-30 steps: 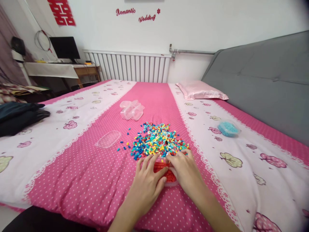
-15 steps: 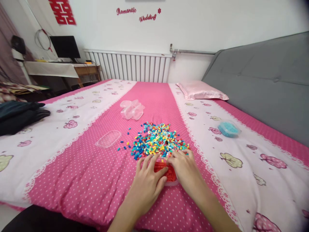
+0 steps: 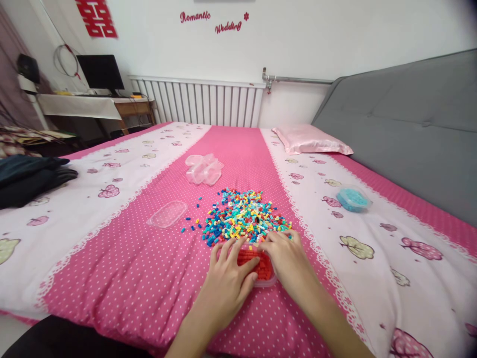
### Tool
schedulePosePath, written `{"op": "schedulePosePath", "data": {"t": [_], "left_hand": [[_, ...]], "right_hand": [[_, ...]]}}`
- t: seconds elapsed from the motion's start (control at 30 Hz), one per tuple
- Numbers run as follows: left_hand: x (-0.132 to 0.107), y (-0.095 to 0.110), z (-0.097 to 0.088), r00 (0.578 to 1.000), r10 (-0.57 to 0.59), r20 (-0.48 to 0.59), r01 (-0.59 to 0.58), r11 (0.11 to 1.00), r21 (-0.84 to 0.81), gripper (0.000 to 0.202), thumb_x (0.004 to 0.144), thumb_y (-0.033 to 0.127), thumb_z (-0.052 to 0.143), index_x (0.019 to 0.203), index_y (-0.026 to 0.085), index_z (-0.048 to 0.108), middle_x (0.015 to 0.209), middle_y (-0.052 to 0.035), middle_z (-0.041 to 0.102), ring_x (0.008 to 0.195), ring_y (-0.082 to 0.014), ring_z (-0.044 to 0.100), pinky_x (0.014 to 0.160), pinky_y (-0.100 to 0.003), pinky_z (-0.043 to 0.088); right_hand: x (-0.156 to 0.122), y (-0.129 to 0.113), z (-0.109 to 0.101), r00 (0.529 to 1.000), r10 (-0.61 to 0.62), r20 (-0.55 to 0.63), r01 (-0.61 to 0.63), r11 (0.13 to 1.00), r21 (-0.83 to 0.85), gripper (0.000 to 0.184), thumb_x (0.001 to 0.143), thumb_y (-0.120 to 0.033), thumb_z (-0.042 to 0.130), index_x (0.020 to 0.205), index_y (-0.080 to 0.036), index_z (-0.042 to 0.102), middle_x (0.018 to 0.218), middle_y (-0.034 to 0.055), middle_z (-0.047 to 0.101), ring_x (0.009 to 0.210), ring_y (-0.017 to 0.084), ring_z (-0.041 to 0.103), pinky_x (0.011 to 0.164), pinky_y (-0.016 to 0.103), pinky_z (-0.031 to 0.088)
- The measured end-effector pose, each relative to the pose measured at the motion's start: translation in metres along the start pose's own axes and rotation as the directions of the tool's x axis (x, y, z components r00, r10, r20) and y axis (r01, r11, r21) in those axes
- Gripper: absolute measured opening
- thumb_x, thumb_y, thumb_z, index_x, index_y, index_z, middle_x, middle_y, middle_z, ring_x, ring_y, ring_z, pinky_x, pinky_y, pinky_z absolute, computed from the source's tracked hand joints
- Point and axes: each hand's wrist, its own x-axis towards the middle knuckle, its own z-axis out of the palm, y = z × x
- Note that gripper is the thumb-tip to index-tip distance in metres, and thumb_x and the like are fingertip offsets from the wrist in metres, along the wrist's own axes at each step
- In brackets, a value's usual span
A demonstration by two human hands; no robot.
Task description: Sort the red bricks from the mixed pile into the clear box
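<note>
A small clear plastic box (image 3: pixel 266 283) holding many red toy bricks (image 3: pixel 264 269) sits on the bed before me. My left hand (image 3: pixel 228 271) lies over the box's left side with its fingers spread; one finger reaches in onto the red bricks. At the box's far right corner, my right hand (image 3: pixel 282 256) is closed, fingers bent down and fingertips together. Whatever is between those fingertips is too small and hidden to make out. Right behind both hands spreads a pile of tiny mixed-colour bricks (image 3: pixel 242 216), in blue, teal, yellow, red and white.
A clear oval lid (image 3: pixel 168 214) lies left of the pile. Farther back are stacked pinkish clear containers (image 3: pixel 203 169). A box of light-blue bricks (image 3: pixel 353 199) stands on the right, near a pink pillow (image 3: pixel 311 139). Dark folded clothing (image 3: pixel 33 179) lies at the left.
My right hand's fingers have shifted very slightly at the box's far corner. My left hand, the box and the pile look the same.
</note>
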Motion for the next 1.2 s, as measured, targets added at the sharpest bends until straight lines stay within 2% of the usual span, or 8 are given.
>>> {"op": "schedulePosePath", "data": {"t": [0.27,0.5,0.67,0.77,0.87,1.03,1.2], "left_hand": [[0.001,0.000,0.002,1.000,-0.008,0.005,0.008,1.000,0.012,0.030,0.103,0.025,0.053,0.129,0.032,0.067,0.154,-0.0076,0.046,0.143,-0.0350,0.040,0.117,-0.067,0.036],[0.000,-0.002,0.003,1.000,0.010,-0.022,-0.009,1.000,0.030,0.031,0.105,0.027,0.050,0.129,0.034,0.068,0.156,-0.0064,0.044,0.142,-0.0352,0.041,0.116,-0.065,0.037],[-0.002,-0.003,0.004,1.000,0.018,-0.022,-0.017,0.999,0.034,0.036,0.104,0.027,0.052,0.138,0.034,0.061,0.156,-0.0073,0.045,0.142,-0.0343,0.041,0.116,-0.064,0.038],[-0.003,-0.004,0.005,0.999,-0.003,-0.036,0.003,1.000,0.018,0.038,0.103,0.028,0.053,0.141,0.030,0.058,0.156,-0.0093,0.046,0.141,-0.0339,0.043,0.116,-0.063,0.039],[-0.003,-0.003,0.005,0.998,-0.019,-0.062,0.021,1.000,0.023,0.033,0.103,0.030,0.053,0.136,0.026,0.060,0.155,-0.0106,0.046,0.140,-0.0345,0.044,0.116,-0.064,0.037],[-0.004,-0.002,0.003,0.997,-0.032,-0.072,0.035,0.998,0.049,0.025,0.105,0.033,0.051,0.124,0.023,0.064,0.154,-0.0115,0.048,0.141,-0.0347,0.043,0.116,-0.064,0.036],[-0.009,-0.001,0.000,0.993,-0.042,-0.111,0.053,0.994,0.098,0.028,0.106,0.035,0.049,0.127,0.025,0.063,0.153,-0.0116,0.049,0.142,-0.0351,0.041,0.116,-0.064,0.036]], "right_hand": [[-0.001,0.001,0.001,1.000,-0.023,-0.008,0.023,1.000,0.005,0.021,0.100,-0.021,0.063,0.099,-0.031,0.081,0.103,0.0055,0.074,0.105,0.023,0.066,0.100,0.045,0.030],[-0.002,0.016,-0.004,0.995,-0.021,-0.097,0.029,0.996,0.085,0.030,0.097,-0.007,0.062,0.093,-0.029,0.081,0.095,0.0032,0.073,0.097,0.021,0.066,0.093,0.039,0.031],[-0.005,0.021,-0.009,0.999,-0.014,-0.040,0.018,0.995,0.097,0.034,0.093,-0.002,0.063,0.080,-0.028,0.081,0.092,0.0028,0.072,0.091,0.020,0.065,0.095,0.040,0.029],[-0.005,0.019,-0.007,0.999,-0.039,-0.026,0.042,0.996,0.084,0.033,0.093,-0.003,0.064,0.085,-0.029,0.082,0.093,0.0034,0.072,0.093,0.020,0.065,0.097,0.040,0.029],[-0.004,0.016,-0.001,0.999,-0.045,-0.027,0.046,0.997,0.060,0.028,0.094,-0.009,0.067,0.084,-0.030,0.082,0.090,0.0040,0.071,0.095,0.022,0.065,0.096,0.042,0.029],[-0.005,0.020,0.004,0.995,-0.073,-0.062,0.078,0.994,0.075,0.025,0.094,-0.011,0.068,0.085,-0.030,0.082,0.090,0.0036,0.070,0.097,0.022,0.065,0.097,0.043,0.027],[-0.007,0.022,0.001,0.992,-0.100,-0.076,0.105,0.992,0.068,0.029,0.095,-0.009,0.064,0.086,-0.030,0.081,0.088,0.0032,0.070,0.093,0.021,0.063,0.096,0.042,0.026]]}}
